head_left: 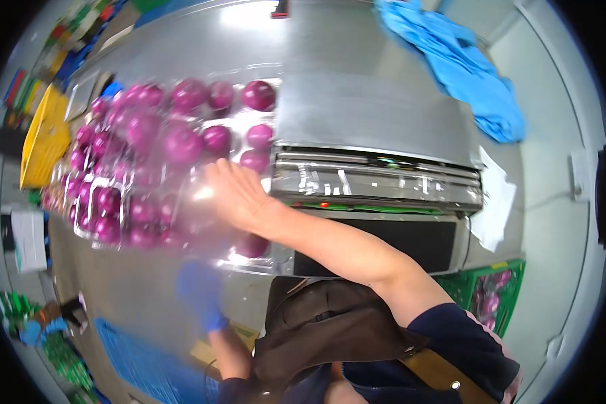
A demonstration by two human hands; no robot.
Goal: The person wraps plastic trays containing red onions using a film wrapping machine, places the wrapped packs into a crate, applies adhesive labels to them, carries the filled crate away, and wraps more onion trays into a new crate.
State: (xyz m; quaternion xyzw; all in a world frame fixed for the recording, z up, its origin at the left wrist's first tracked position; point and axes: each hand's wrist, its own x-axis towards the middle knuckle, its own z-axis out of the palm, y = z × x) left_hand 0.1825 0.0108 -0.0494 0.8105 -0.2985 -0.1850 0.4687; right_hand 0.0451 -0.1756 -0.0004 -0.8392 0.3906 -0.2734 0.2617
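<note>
Right hand (234, 195): fingers curled, over clear packs (238, 117) of purple onions (258, 95); hold unclear. Blue-gloved left hand (199, 291) blurred near packs; cannot tell opening or hold.

One bare hand (234, 195), one gloved hand (198, 291); dozens of onions (258, 95)

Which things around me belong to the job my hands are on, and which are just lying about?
Likely the job:
red onions
clear plastic packs, with your bare right hand over them
green crate, perhaps; it seems to hold more onions

Seemingly lying about:
crumpled light-blue sheet
white paper
yellow crate
</note>
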